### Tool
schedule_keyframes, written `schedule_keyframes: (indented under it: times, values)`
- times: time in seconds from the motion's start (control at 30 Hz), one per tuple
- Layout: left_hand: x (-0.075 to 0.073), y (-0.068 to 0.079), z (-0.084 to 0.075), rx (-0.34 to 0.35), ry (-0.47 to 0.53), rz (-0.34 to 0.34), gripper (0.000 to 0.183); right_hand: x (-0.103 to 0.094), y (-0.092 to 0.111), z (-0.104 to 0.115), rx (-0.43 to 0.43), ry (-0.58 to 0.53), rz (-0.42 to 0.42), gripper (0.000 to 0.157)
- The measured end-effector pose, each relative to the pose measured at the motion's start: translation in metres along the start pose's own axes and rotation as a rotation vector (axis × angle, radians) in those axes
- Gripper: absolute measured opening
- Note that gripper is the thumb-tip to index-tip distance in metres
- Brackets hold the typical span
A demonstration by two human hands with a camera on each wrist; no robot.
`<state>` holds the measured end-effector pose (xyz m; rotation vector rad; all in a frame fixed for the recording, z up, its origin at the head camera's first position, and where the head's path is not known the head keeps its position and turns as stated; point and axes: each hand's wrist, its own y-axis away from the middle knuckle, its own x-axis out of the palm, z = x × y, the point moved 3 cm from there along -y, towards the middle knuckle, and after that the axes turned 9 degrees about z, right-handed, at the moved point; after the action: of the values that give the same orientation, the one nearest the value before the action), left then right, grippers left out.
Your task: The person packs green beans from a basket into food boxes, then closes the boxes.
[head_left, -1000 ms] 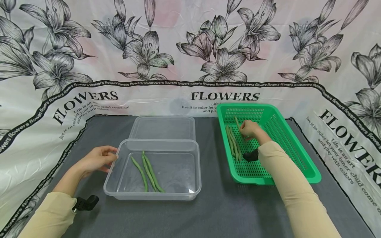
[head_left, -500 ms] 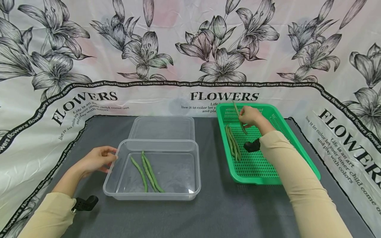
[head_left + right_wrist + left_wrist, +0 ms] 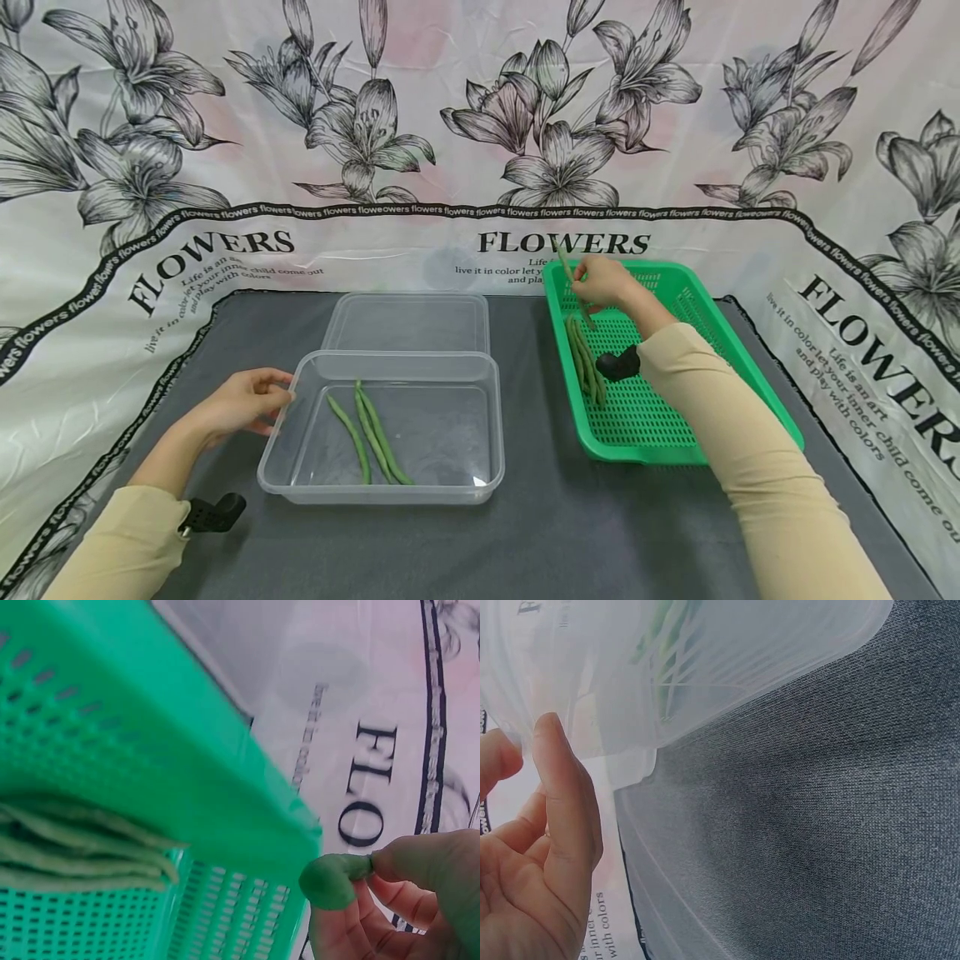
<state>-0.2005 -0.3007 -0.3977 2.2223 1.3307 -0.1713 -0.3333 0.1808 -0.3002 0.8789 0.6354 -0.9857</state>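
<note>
My right hand (image 3: pixel 603 282) pinches a green bean (image 3: pixel 564 260) between thumb and fingertips, above the left back part of the green basket (image 3: pixel 750 392). In the right wrist view the bean (image 3: pixel 328 882) points end-on at the camera. Several more green beans (image 3: pixel 585 360) lie together along the basket's left side. My left hand (image 3: pixel 243 406) holds the left rim of a clear plastic box (image 3: pixel 381 495); in the left wrist view the rim passes between thumb and finger. Three green beans (image 3: pixel 380 433) lie inside the box.
Behind the box a clear lid (image 3: pixel 408 321) lies flat on the grey cloth (image 3: pixel 525 542). A white flower-printed sheet (image 3: pixel 420 150) rises at the back and sides. Each wrist wears a black camera mount; one black mount (image 3: pixel 619 364) hangs above the basket.
My right hand has lifted the green bean from within the basket and moved left and towards the back, near the basket's left rim. The left hand and the box have stayed in place.
</note>
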Motion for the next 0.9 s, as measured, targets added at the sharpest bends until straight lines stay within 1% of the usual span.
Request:
schedule_keyframes:
  times: [0.27,0.4,0.5,0.77,0.9]
  values:
    - [0.000,-0.001,0.001,-0.006,0.006,0.003,0.053,0.011,-0.005,0.024,-0.054,0.058,0.034,0.021]
    - [-0.001,-0.001,0.002,-0.007,0.004,0.006,0.054,0.020,-0.008,0.038,-0.081,0.012,0.064,0.019]
    - [-0.001,-0.001,0.002,-0.012,0.003,0.005,0.054,0.032,-0.010,0.050,-0.106,-0.009,0.096,0.018]
    - [-0.001,0.000,0.000,-0.024,-0.004,-0.005,0.053,0.068,-0.015,0.076,-0.157,0.002,0.178,0.014]
    - [-0.002,0.001,0.000,-0.033,-0.012,-0.008,0.053,0.081,-0.013,0.090,-0.204,0.012,0.215,0.014]
